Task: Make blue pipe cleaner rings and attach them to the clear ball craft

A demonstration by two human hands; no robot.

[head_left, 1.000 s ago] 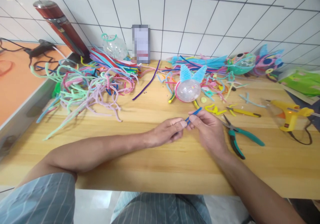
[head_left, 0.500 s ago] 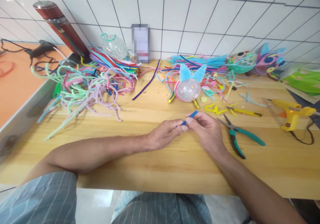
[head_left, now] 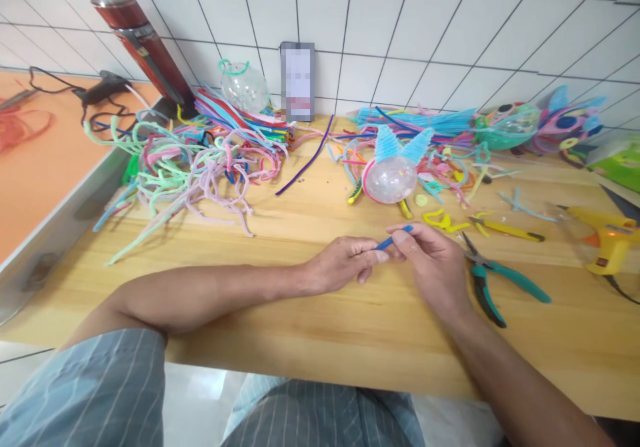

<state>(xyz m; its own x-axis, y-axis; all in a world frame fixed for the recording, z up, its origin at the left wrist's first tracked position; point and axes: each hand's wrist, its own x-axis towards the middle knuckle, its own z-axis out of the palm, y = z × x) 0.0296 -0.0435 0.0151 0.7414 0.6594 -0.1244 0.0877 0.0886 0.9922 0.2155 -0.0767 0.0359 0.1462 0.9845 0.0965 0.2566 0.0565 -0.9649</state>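
Both of my hands meet at the middle of the wooden table (head_left: 320,340), pinching a short blue pipe cleaner (head_left: 393,238) between them. My left hand (head_left: 345,264) grips its lower end with thumb and fingertips. My right hand (head_left: 435,267) pinches the upper part, whose tip pokes out past the fingers. Just beyond the hands lies a clear glitter ball (head_left: 393,177) ringed in pink with two light blue ears.
Teal-handled pliers (head_left: 493,280) lie right of my right hand, a yellow glue gun (head_left: 603,240) farther right. Tangled pastel pipe cleaners (head_left: 190,167) cover the left back, straight ones (head_left: 415,120) by the tiled wall. A red flask (head_left: 137,44) and finished figures (head_left: 535,124) stand behind.
The view has shifted slightly, so everything sits a bit to the right. My hands stay together on the blue pipe cleaner, working it between the fingers.
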